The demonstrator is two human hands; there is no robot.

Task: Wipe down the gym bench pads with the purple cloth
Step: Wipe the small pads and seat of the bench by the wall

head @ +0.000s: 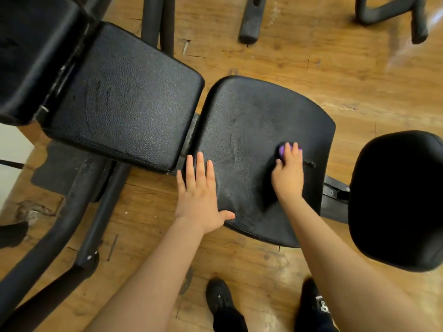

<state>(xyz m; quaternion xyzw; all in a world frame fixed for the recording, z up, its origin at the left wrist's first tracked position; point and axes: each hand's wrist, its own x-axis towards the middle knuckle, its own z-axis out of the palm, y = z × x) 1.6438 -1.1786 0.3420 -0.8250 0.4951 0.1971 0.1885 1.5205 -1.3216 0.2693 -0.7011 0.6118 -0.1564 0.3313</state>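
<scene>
Right hand [288,173] clamped on purple cloth [282,149] mid seat pad [251,121]; unwiped back pad [124,101] lying left, nearer flat, splayed left hand [199,195].

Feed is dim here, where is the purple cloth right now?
In the head view, the purple cloth sits under the right hand, on the right part of the seat pad, right of the flat left hand.
</scene>
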